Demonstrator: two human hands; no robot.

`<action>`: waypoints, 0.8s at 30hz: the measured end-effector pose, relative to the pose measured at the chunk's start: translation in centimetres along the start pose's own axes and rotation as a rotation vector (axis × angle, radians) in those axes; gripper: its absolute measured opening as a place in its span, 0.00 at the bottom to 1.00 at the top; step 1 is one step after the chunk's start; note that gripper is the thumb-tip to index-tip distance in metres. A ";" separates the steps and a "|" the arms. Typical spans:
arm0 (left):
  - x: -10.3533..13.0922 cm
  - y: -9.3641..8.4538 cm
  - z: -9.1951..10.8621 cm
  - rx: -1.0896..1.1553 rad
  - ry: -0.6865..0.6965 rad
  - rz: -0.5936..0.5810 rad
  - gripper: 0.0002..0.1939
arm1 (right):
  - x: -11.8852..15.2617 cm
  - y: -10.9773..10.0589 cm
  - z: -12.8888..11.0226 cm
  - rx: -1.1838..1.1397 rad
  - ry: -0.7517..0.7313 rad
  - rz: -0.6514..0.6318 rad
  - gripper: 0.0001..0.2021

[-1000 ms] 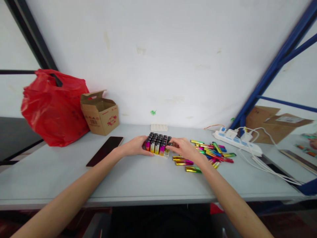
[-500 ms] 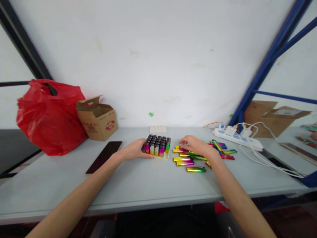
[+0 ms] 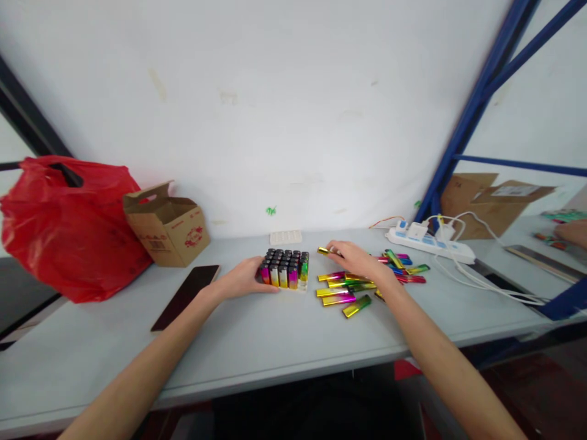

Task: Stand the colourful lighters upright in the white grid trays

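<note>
Shiny coloured lighters with black tops stand upright in tight rows in a clear tray. My left hand is wrapped round the tray's left side, thumb along the front; its other fingers are partly hidden behind. Between the fingertips of my right hand is a gold-coloured lighter, lifted above the table and pointing left towards the tray. Below that hand lies a loose pile of lighters in yellow, green and purple. More lighters, some red and blue, lie past the right wrist.
A white slotted tray sits against the wall. On the left are a dark flat phone-like slab, an open cardboard box and a red plastic bag. A white power strip with cables lies at the right, before a blue frame.
My right hand has picked up a lighter from the pile and raised it. One loose lighter at the front has turned aslant. My left hand stays on the tray; the view has shifted slightly.
</note>
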State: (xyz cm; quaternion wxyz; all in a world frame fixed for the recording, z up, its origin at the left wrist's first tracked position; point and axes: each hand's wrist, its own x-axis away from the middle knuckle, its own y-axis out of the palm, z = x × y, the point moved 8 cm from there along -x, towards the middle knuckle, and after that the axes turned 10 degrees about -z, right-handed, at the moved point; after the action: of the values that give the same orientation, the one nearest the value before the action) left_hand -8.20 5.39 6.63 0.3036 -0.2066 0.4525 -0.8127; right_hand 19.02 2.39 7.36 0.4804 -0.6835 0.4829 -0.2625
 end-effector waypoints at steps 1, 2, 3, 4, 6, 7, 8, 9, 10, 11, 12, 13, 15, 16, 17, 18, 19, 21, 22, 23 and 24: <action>0.0 0.0 0.0 0.000 -0.004 0.004 0.40 | 0.0 -0.4 0.0 -0.050 0.010 0.041 0.13; 0.0 0.0 -0.1 0.001 -0.005 0.008 0.40 | 0.0 -0.8 -0.1 -0.092 0.022 0.088 0.15; 0.0 -0.1 -0.1 0.003 -0.004 0.013 0.40 | 0.0 -1.3 -0.1 -0.126 0.031 0.146 0.17; 0.0 -0.1 -0.2 0.004 -0.004 0.018 0.40 | 0.1 -1.9 -0.2 -0.158 0.038 0.218 0.18; 0.0 -0.1 -0.3 0.000 -0.006 0.021 0.40 | 0.3 -2.9 -0.1 -0.245 0.047 0.365 0.20; -0.1 -0.1 -0.3 -0.005 -0.007 0.021 0.40 | 0.3 -3.2 0.0 -0.312 0.053 0.415 0.21; -0.1 0.0 -0.4 -0.012 -0.006 0.019 0.39 | 0.3 -3.3 0.0 -0.392 0.056 0.444 0.22; -0.1 0.0 -0.4 -0.020 -0.005 0.017 0.39 | 0.2 -3.2 0.1 -0.481 0.053 0.456 0.23; -0.1 0.0 -0.4 -0.028 -0.003 0.016 0.39 | 0.1 -3.0 0.0 -0.582 0.042 0.454 0.25; -0.1 0.0 -0.4 -0.036 -0.001 0.017 0.38 | -0.1 -2.7 -0.2 -0.696 0.027 0.438 0.27; -0.1 0.0 -0.4 -0.039 0.001 0.017 0.38 | -0.3 -2.2 -0.5 -0.816 0.008 0.405 0.28; -0.1 0.0 -0.4 -0.040 0.005 0.018 0.37 | -0.6 -1.6 -1.0 -0.932 -0.015 0.353 0.28; -0.1 0.1 -0.4 -0.038 0.017 0.020 0.36 | -1.0 -0.3 -2.3 -1.103 -0.057 0.235 0.28; -0.1 0.2 -0.4 -0.039 0.021 0.020 0.36 | -1.2 0.4 -2.8 -1.142 -0.063 0.187 0.27; -0.2 0.2 -0.4 -0.042 0.025 0.020 0.35 | -1.3 0.9 -3.2 -1.150 -0.051 0.158 0.27; -0.2 0.3 -0.4 -0.047 0.023 0.021 0.35 | -1.3 1.4 -3.4 -1.130 -0.023 0.146 0.27; -0.3 0.3 -0.5 -0.053 0.019 0.023 0.35 | -1.3 1.8 -3.5 -1.084 0.012 0.153 0.28; -0.3 0.4 -0.5 -0.064 0.009 0.024 0.34 | -1.3 2.1 -3.7 -0.928 0.068 0.191 0.28; -0.3 0.4 -0.4 -0.066 0.007 0.024 0.34 | -1.2 2.0 -3.9 -0.831 0.078 0.221 0.29; -0.3 0.4 -0.3 -0.067 0.007 0.024 0.34 | -1.1 1.9 -4.1 -0.734 0.077 0.250 0.29; -0.3 0.4 -0.2 -0.066 0.008 0.024 0.34 | -1.0 1.7 -4.4 -0.648 0.072 0.277 0.30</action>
State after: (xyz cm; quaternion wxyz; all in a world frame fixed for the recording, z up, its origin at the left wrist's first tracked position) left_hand -7.96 5.55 6.14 0.3044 -0.2080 0.4827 -0.7944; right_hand 14.28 1.43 7.72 0.2521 -0.7187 0.6459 -0.0518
